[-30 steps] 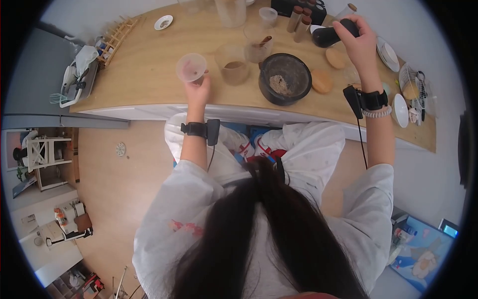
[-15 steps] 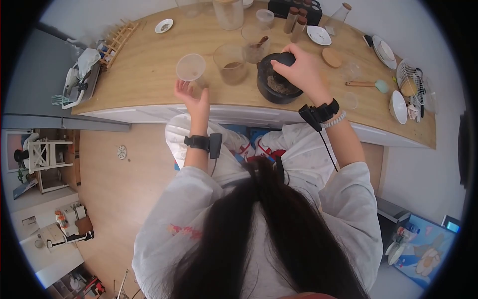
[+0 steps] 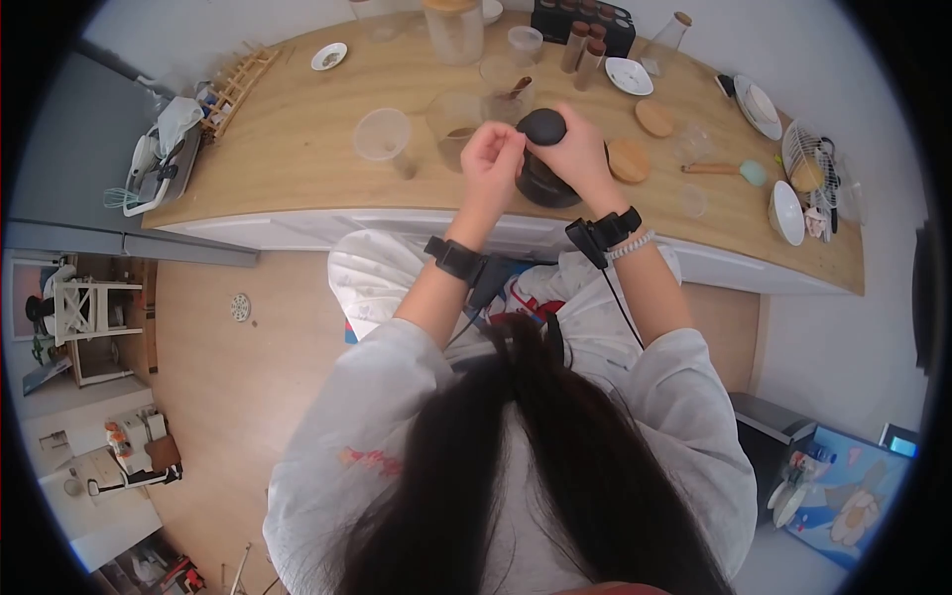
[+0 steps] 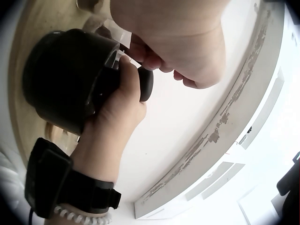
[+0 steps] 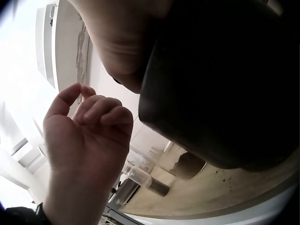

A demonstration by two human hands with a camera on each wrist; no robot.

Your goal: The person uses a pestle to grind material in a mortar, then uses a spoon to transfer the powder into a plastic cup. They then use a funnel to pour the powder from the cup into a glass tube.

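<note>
In the head view my right hand (image 3: 580, 154) grips a black pestle (image 3: 542, 127) by its rounded upper end, over the dark mortar (image 3: 540, 190). The left wrist view shows the right thumb lying along the pestle beside the rim of the mortar (image 4: 65, 79). My left hand (image 3: 491, 159) is right beside the pestle's knob, fingers curled. From the right wrist, the left hand (image 5: 89, 126) has thumb and index fingertips together, with nothing visible between them. The mortar's contents are hidden by the right hand. A clear plastic cup (image 3: 384, 134) stands to the left.
A glass jar of brown powder (image 3: 451, 144) stands just behind the left hand; behind it a glass holds a reddish-brown spoon (image 3: 520, 87). Wooden lids (image 3: 630, 161) lie right of the mortar, then a green-headed spatula (image 3: 752, 174) and a white bowl (image 3: 786, 213). Corked tubes (image 3: 587, 64) stand farther back.
My right hand has brought the pestle from the far right over to the mortar. My left hand has let go of the plastic cup and moved right to the pestle's top.
</note>
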